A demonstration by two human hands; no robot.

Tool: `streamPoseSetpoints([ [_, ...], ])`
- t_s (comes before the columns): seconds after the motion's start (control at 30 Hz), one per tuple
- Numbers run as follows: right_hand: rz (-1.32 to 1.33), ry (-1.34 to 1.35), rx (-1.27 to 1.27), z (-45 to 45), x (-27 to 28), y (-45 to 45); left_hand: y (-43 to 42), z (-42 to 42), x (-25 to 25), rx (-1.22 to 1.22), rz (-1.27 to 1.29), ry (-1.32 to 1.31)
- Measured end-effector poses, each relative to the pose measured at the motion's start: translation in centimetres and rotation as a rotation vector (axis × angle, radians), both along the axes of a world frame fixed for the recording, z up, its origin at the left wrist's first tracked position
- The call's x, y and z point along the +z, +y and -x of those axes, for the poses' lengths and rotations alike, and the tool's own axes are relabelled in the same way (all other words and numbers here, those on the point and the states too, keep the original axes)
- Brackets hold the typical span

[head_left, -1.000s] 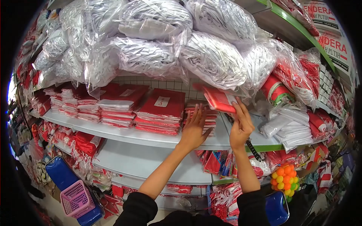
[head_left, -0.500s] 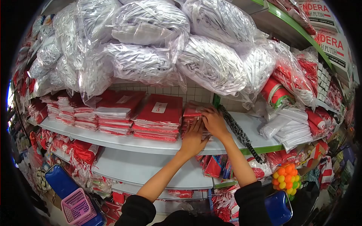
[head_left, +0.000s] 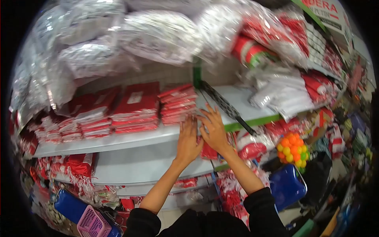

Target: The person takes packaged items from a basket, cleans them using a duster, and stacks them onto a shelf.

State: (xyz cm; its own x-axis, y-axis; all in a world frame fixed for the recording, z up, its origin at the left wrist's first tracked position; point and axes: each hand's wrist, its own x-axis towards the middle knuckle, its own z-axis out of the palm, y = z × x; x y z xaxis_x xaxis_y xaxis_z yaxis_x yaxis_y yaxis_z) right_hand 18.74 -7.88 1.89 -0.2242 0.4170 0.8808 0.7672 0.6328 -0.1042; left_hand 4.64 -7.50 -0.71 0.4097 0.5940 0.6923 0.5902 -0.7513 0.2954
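On the grey shelf (head_left: 138,141), a small stack of red packets in clear plastic (head_left: 178,106) stands at the right end of a row. My left hand (head_left: 188,139), fingers stretched out together, is at the shelf's front edge by the bottom of that stack; contact is unclear. My right hand (head_left: 213,129) has its fingers spread, close to the stack's lower right corner. Neither hand holds anything. Left of the stack is a larger red pile (head_left: 136,108) with a white label on top. A long black-and-grey speckled item with a dark handle (head_left: 225,103) lies to the right.
Big plastic bags of white strips (head_left: 162,37) hang over the shelf. White wrapped packets (head_left: 280,94) lie at the right. Below are a cluster of orange and yellow balls (head_left: 292,149), a blue stool (head_left: 287,186) and a pink basket (head_left: 92,223).
My view has swung right, so the shelf appears further left. Both hands have come off the small stack's top, down to its front and right side.
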Motion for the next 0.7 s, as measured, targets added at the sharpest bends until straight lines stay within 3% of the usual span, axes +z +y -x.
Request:
streamPoseSetpoints([
  [0.17, 0.076, 0.194, -0.091, -3.4, -6.2, -7.1, -4.6, -4.6, -5.0, -0.166, 0.034, 0.072],
  [0.27, 0.191, 0.287, -0.202, -6.1, -11.1, -11.7, -8.0, -8.3, -8.8, -0.344, 0.198, 0.095],
  [0.7, 0.703, 0.688, -0.998, -10.0, -34.6, -34.8, -21.5, -15.6, -29.1, -1.002, 0.545, 0.609],
])
